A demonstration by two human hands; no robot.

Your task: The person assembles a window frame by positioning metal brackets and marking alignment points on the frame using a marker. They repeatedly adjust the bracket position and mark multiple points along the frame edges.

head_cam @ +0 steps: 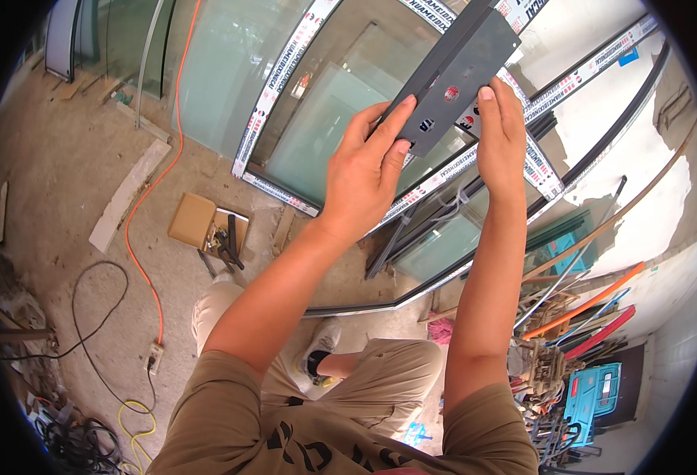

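A long dark grey metal panel (464,71), stepped along its left side, is tilted up and to the right in front of me. It has round holes, and printed film shows through some of them. My left hand (363,169) grips its lower left edge, the thumb and a finger lying on the face. At the right edge is my right hand (502,130), its thumb at the border and the other fingers partly hidden. Behind the panel stands a window frame (283,65) wrapped in printed protective film, with glass panes (325,113) visible through it.
A cardboard box (191,219) with hardware and black handles lies on the floor. An orange cord (173,154) runs to a socket block (154,358). A stone strip (129,196) lies left. Long poles (586,300) and a turquoise vehicle (592,398) are at right.
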